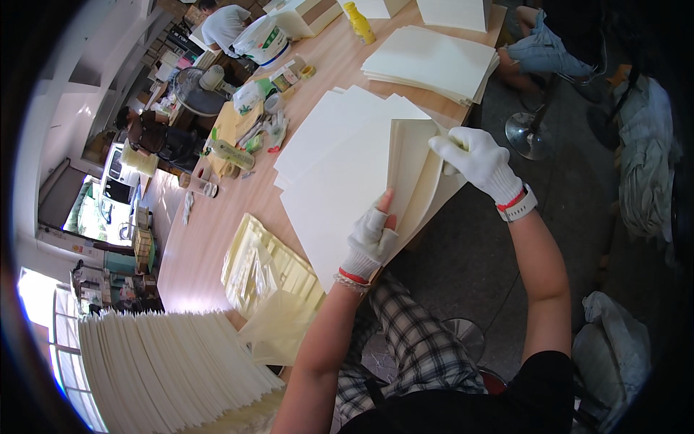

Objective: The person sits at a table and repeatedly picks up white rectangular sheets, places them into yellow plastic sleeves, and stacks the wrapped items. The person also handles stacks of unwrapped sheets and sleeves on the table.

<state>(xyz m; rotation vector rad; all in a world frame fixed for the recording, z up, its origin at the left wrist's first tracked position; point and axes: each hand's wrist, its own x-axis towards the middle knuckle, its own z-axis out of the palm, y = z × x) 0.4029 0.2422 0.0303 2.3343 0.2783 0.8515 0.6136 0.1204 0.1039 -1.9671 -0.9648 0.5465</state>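
A folded cream cardboard piece [413, 170] with a raised side flap rests over a fan of large white sheets [336, 177] at the table's right edge. My left hand [369, 237], in a white glove with bare fingertips, grips the near left part of that piece, its index finger lying along the fold. At the far right corner my right hand [473, 160], also gloved in white, is closed on the edge of the flap. The fingertips of my right hand are partly hidden behind the glove and the flap.
A stack of white boards [430, 61] lies farther along the table [210, 253]. Pale yellow plastic-wrapped pieces [271, 264] sit left, above a tall sheet stack [166, 369]. A yellow bottle [358, 23], white bucket [262, 42] and tape rolls stand beyond. Several people are nearby.
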